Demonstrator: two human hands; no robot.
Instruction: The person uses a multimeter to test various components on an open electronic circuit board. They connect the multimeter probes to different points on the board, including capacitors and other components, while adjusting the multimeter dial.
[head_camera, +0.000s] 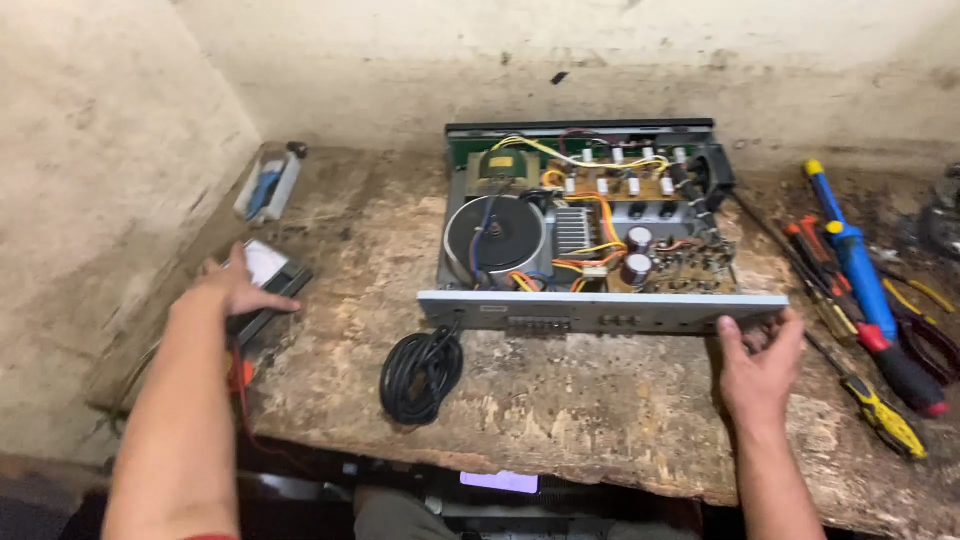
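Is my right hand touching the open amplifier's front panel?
Touching. The head view shows the right hand with its fingers curled over the lower right corner of the amplifier's front panel.

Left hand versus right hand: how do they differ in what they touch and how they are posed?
The left hand lies palm down on a dark flat meter at the bench's left edge; the right hand grips the near right corner of the opened amplifier. The left hand's fingers are spread flat, the right hand's curl around the front panel. Both are bare and reach over the worn wooden bench.
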